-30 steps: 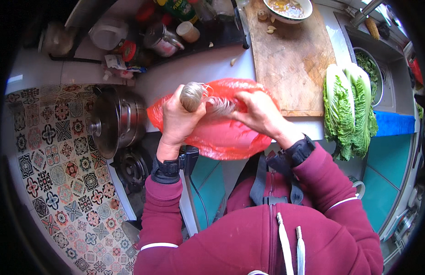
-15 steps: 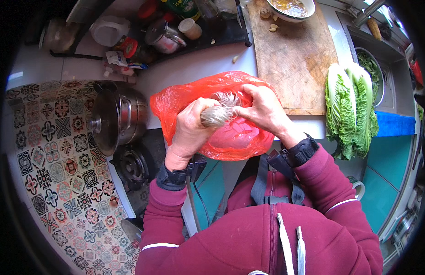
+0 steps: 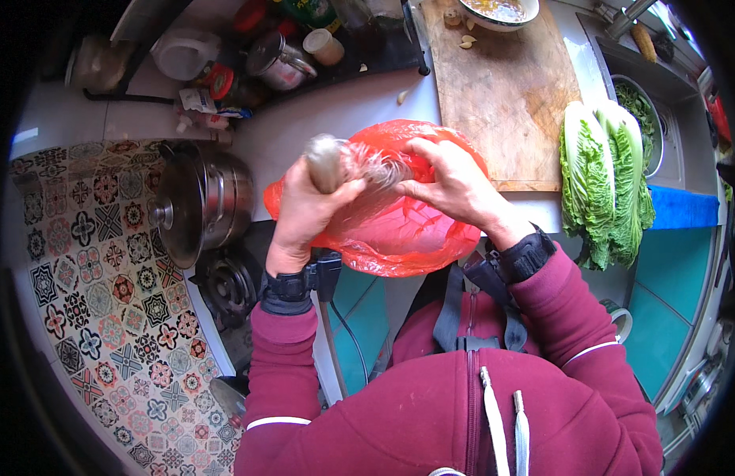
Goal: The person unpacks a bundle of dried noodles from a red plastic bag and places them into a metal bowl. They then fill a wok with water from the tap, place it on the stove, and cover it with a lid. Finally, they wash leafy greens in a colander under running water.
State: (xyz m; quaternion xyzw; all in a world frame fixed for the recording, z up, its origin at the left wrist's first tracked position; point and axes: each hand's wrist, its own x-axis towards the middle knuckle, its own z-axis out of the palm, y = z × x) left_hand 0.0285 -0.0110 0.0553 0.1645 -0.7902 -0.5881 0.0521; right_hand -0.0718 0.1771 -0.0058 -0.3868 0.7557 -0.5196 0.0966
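Observation:
My left hand (image 3: pixel 301 208) is closed round a pale, brownish-white bundle (image 3: pixel 324 163), blurred by motion. From its side, thin whitish strands (image 3: pixel 381 172) fan out toward my other hand; their kind is not clear. Below them a red plastic bag (image 3: pixel 415 234) lies spread with its mouth upward, overhanging the counter's front edge. Over the bag's right side is my right hand (image 3: pixel 460 189), thumb and forefinger apart, the thumb tip close to the strands. Its other fingers are partly hidden.
A wooden cutting board (image 3: pixel 510 87) carries a bowl of liquid (image 3: pixel 502 9) and garlic cloves (image 3: pixel 467 41). Right of it, leafy cabbage (image 3: pixel 596 186) lies by the sink. A lidded pot (image 3: pixel 205 202) stands left, near a gas burner (image 3: pixel 227 289). Jars (image 3: pixel 276 59) line the dark shelf.
My left hand has turned and moved left and slightly up with the pale bundle, drawing it away from my right hand. The right hand stays nearly in place over the bag.

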